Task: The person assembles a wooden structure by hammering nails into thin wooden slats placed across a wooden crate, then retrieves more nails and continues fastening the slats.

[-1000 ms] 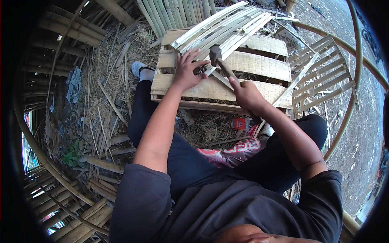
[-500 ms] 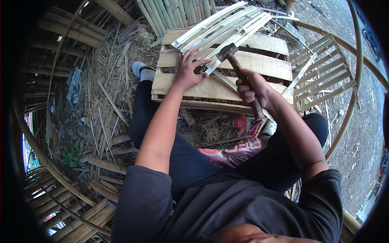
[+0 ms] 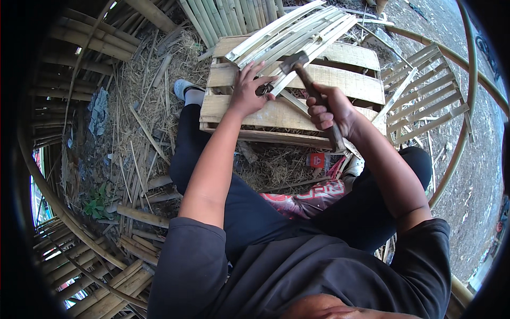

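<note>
My right hand is closed round the wooden handle of a hammer. Its metal head hangs over a fan of pale split-bamboo strips, slightly right of my left hand. That left hand lies with fingers spread on the near ends of the strips, over a slatted wooden crate. Between its thumb and forefinger sits a small dark thing I cannot make out. One narrow strip slants across the crate's near slats, under the hammer.
On the right lies a bamboo slat panel, with a long curved pole beyond it. Upright bamboo pieces stand behind the crate. Straw and cut bamboo litter the left ground. A red packet lies below the crate.
The hammer head has moved slightly up and left over the strips, and its handle has tipped a little. My left hand has stayed nearly still.
</note>
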`<state>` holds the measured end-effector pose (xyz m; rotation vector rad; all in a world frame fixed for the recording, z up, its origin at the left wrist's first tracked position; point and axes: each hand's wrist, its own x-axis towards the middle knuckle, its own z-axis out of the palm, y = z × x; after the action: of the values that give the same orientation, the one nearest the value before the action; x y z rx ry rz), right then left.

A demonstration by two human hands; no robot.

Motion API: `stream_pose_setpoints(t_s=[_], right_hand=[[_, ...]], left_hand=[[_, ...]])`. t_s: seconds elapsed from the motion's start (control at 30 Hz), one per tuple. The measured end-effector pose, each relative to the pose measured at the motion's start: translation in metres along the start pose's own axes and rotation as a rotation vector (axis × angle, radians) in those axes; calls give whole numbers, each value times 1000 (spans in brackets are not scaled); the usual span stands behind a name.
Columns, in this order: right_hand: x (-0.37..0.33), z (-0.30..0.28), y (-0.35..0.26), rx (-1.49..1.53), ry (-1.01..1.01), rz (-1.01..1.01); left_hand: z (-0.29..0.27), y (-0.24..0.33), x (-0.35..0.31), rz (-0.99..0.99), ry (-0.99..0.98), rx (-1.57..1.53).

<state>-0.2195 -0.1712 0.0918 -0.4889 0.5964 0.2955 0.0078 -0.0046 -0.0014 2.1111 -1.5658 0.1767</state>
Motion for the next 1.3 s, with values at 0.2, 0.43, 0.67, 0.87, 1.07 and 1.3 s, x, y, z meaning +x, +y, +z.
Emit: stream_pose_setpoints(t_s=[0.2, 0.43, 0.67, 0.87, 1.07, 1.3], right_hand=[[-4, 0, -14, -187, 205, -70], [-13, -3, -14, -803, 598, -179], [4, -38, 1, -1713, 1006, -445], [5, -62, 14, -1863, 921, -664], [-1, -49, 23, -1944, 901, -492], [0, -59, 38, -2032, 934, -450]], left_hand=[[0, 0, 0, 9, 21, -15], [1, -2, -1, 23, 47, -27], [4, -2, -6, 56, 151, -120], [2, 10, -7, 41, 119, -19], [6, 9, -15, -22, 107, -184], [3, 46, -27, -181, 318, -322]])
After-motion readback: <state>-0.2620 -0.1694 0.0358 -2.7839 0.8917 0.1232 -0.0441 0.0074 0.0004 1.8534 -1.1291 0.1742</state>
